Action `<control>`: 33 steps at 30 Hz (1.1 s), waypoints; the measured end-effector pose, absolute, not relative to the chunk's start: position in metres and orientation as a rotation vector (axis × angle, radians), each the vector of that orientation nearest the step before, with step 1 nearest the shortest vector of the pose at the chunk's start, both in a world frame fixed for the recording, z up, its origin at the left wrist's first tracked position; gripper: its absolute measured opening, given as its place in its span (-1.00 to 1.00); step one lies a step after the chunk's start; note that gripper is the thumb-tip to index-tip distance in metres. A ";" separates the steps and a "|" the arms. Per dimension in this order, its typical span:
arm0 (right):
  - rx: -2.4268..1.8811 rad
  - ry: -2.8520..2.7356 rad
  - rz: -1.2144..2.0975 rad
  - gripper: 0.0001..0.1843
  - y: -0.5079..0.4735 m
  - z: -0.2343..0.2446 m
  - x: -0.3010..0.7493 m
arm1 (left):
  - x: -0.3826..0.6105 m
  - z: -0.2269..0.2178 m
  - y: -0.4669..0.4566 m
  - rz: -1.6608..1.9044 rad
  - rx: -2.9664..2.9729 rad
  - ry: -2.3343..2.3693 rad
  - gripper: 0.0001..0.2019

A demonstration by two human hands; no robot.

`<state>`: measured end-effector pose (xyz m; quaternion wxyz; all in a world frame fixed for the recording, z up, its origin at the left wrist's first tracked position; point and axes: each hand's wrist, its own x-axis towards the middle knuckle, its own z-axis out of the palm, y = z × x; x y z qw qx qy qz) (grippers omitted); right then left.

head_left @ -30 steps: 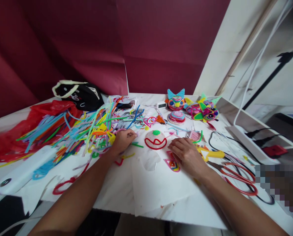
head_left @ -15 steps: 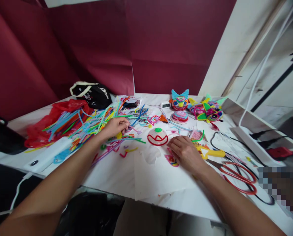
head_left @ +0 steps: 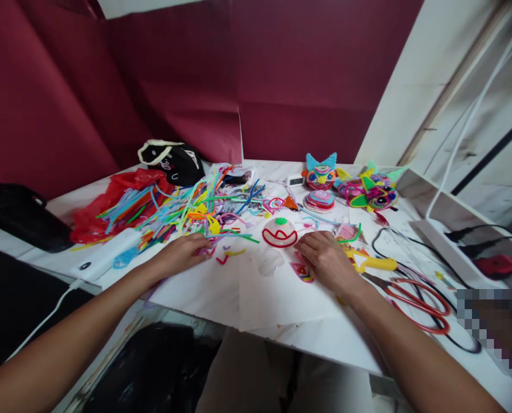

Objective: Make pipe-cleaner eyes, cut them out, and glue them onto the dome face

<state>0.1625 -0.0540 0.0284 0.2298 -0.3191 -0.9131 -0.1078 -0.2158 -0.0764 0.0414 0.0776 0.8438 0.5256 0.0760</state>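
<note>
My left hand [head_left: 182,253] is low over the left middle of the table, its fingers bent together at several purple and pink pipe cleaners [head_left: 208,252]. Whatever is under its fingertips is hidden. My right hand [head_left: 328,259] rests with curled fingers beside a pale dome [head_left: 280,234] that has a green top and a red smile-shaped outline. What those fingers hold, if anything, is hidden. Partly beside the right palm lies a small multicoloured pipe-cleaner piece [head_left: 302,272]. White paper [head_left: 268,304] with a torn or cut-out patch lies in front of the dome.
A heap of pipe cleaners [head_left: 169,212] spills from a red plastic bag [head_left: 94,215]. Finished pipe-cleaner figures [head_left: 321,175] stand at the back. A yellow glue gun [head_left: 374,262], red-handled scissors [head_left: 423,301], cables and a power strip [head_left: 453,252] are on the right.
My left hand has come down and toward me, away from the heap, onto the purple pipe cleaners. My right hand stays beside the dome. The view has shifted slightly.
</note>
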 end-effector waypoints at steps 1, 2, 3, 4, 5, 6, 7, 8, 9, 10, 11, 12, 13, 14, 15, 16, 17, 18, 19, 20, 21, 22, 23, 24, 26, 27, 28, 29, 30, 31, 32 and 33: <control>-0.878 -2.515 -0.302 -0.86 -0.054 0.029 0.163 | -0.214 0.037 -0.079 0.229 2.562 1.556 -0.73; -0.878 -2.518 -0.309 -0.86 -0.055 0.029 0.163 | -0.212 0.033 -0.081 0.243 2.576 1.527 -0.74; -0.880 -2.519 -0.316 -0.86 -0.055 0.029 0.163 | -0.209 0.029 -0.083 0.258 2.583 1.489 -0.75; -0.883 -2.521 -0.324 -0.85 -0.055 0.030 0.163 | -0.206 0.026 -0.084 0.270 2.581 1.451 -0.76; -0.885 -2.523 -0.331 -0.84 -0.056 0.030 0.163 | -0.203 0.022 -0.084 0.278 2.573 1.417 -0.77; -0.889 -2.524 -0.337 -0.83 -0.056 0.031 0.164 | -0.201 0.020 -0.084 0.282 2.561 1.395 -0.78; -0.892 -2.526 -0.342 -0.82 -0.056 0.032 0.164 | -0.199 0.017 -0.083 0.286 2.545 1.384 -0.79; -0.896 -2.528 -0.346 -0.82 -0.057 0.032 0.164 | -0.197 0.014 -0.083 0.292 2.527 1.385 -0.79; -0.900 -2.532 -0.347 -0.82 -0.057 0.033 0.164 | -0.196 0.012 -0.082 0.305 2.508 1.394 -0.79; -0.904 -2.535 -0.347 -0.82 -0.057 0.033 0.165 | -0.196 0.011 -0.081 0.318 2.491 1.407 -0.80; -0.909 -2.539 -0.347 -0.82 -0.057 0.034 0.165 | -0.195 0.010 -0.081 0.332 2.477 1.423 -0.81; -0.913 -2.542 -0.346 -0.81 -0.056 0.034 0.165 | -0.195 0.011 -0.081 0.347 2.463 1.434 -0.81; -0.918 -2.545 -0.344 -0.81 -0.056 0.034 0.165 | -0.194 0.013 -0.082 0.360 2.452 1.439 -0.80; -0.925 -2.546 -0.344 -0.82 -0.056 0.034 0.165 | -0.192 0.015 -0.083 0.372 2.450 1.442 -0.79; -0.932 -2.548 -0.344 -0.83 -0.056 0.034 0.165 | -0.190 0.019 -0.084 0.388 2.434 1.441 -0.78; -0.941 -2.549 -0.344 -0.84 -0.056 0.035 0.165 | -0.187 0.024 -0.085 0.413 2.397 1.435 -0.77; -0.951 -2.550 -0.344 -0.84 -0.055 0.035 0.165 | -0.182 0.028 -0.086 0.447 2.333 1.428 -0.76; -0.963 -2.551 -0.343 -0.85 -0.055 0.035 0.166 | -0.177 0.033 -0.087 0.498 2.196 1.408 -0.76; -0.977 -2.552 -0.340 -0.85 -0.055 0.035 0.166 | -0.171 0.037 -0.087 0.553 2.035 1.376 -0.74; -0.991 -2.553 -0.334 -0.85 -0.054 0.036 0.166 | -0.164 0.039 -0.087 0.606 1.872 1.344 -0.72; -1.006 -2.552 -0.326 -0.85 -0.054 0.037 0.166 | -0.157 0.041 -0.085 0.653 1.728 1.316 -0.70; -1.024 -2.549 -0.314 -0.84 -0.054 0.037 0.167 | -0.149 0.042 -0.083 0.704 1.621 1.289 -0.68; -1.041 -2.544 -0.299 -0.83 -0.053 0.038 0.167 | -0.142 0.042 -0.081 0.744 1.543 1.264 -0.67; -1.059 -2.536 -0.277 -0.81 -0.052 0.039 0.168 | -0.134 0.041 -0.077 0.779 1.486 1.234 -0.65; -1.092 -2.514 -0.212 -0.77 -0.051 0.040 0.169 | -0.120 0.039 -0.070 0.822 1.404 1.171 -0.59; -1.105 -2.498 -0.164 -0.75 -0.051 0.040 0.169 | -0.113 0.037 -0.065 0.838 1.368 1.141 -0.58; -1.115 -2.480 -0.104 -0.75 -0.051 0.040 0.169 | -0.107 0.036 -0.061 0.849 1.334 1.113 -0.58; -1.121 -2.459 -0.033 -0.76 -0.051 0.038 0.168 | -0.100 0.034 -0.057 0.858 1.301 1.085 -0.58; -1.122 -2.433 0.050 -0.78 -0.051 0.037 0.167 | -0.094 0.033 -0.053 0.864 1.268 1.058 -0.59; -1.119 -2.401 0.144 -0.79 -0.052 0.034 0.165 | -0.089 0.031 -0.049 0.864 1.235 1.031 -0.59; -1.115 -2.360 0.246 -0.79 -0.053 0.031 0.163 | -0.083 0.029 -0.045 0.859 1.204 1.003 -0.59; -1.110 -2.310 0.357 -0.78 -0.053 0.028 0.161 | -0.077 0.027 -0.042 0.849 1.176 0.971 -0.60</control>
